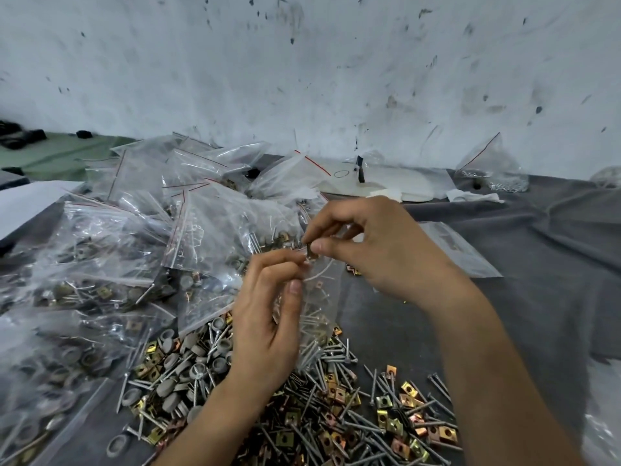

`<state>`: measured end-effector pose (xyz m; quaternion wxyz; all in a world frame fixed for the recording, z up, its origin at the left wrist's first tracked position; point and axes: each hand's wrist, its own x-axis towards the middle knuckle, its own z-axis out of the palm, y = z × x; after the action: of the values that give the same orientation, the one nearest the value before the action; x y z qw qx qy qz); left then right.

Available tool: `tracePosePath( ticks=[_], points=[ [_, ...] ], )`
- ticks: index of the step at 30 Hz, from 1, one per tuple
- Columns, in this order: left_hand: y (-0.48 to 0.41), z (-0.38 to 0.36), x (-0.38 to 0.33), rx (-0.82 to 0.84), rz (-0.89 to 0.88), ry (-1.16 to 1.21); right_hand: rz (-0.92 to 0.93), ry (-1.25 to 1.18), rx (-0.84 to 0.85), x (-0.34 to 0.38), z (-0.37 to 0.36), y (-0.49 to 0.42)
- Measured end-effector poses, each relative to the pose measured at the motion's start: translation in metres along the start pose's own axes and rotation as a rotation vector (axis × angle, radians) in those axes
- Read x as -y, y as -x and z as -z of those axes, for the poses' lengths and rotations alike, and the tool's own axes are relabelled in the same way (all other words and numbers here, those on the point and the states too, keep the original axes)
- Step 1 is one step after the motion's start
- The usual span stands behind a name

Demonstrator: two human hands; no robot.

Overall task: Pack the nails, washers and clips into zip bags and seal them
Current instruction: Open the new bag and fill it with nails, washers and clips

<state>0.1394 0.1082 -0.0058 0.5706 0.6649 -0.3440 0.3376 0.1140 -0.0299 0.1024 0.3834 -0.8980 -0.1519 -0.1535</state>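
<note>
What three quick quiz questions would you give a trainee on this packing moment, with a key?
1. True or false: the right hand is empty.
2. On which side of the hands does the heap of filled bags lie? A) left B) right C) nearer the camera
3. Fill in: the left hand holds a clear ___ over the loose nails.

Key
1. False: it pinches a small clip at the mouth of the zip bag.
2. A
3. zip bag
</note>
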Motion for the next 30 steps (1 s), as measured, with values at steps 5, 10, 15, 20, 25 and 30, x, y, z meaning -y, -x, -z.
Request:
tracePosePath(
  ticks=[5, 10, 15, 20, 25, 30],
  points=[
    [0.001, -0.001, 0.001, -0.002, 0.014, -0.011, -0.035, -0.015, -0.003, -0.003, 0.004, 0.002],
    [0.001, -0.001, 0.001, 0.002, 0.013, -0.017, -0.037, -0.006, 0.005, -0.004, 0.004, 0.002],
    [0.002, 0.000, 0.002, -0.005, 0.030, -0.011, -0.025, -0.003, -0.030, -0.005, 0.004, 0.000],
    [0.002, 0.000, 0.003, -0.095, 0.069, -0.021, -0.226, 0.014, -0.168, -0.029, -0.003, -0.007],
    [0.002, 0.001, 0.004, -0.157, 0.089, -0.003, -0.667, 0.307, 0.502, -0.065, -0.036, -0.004],
    [0.002, 0.001, 0.006, -0.154, 0.070, -0.016, -0.633, 0.367, 0.644, -0.066, -0.054, -0.009]
  ],
)
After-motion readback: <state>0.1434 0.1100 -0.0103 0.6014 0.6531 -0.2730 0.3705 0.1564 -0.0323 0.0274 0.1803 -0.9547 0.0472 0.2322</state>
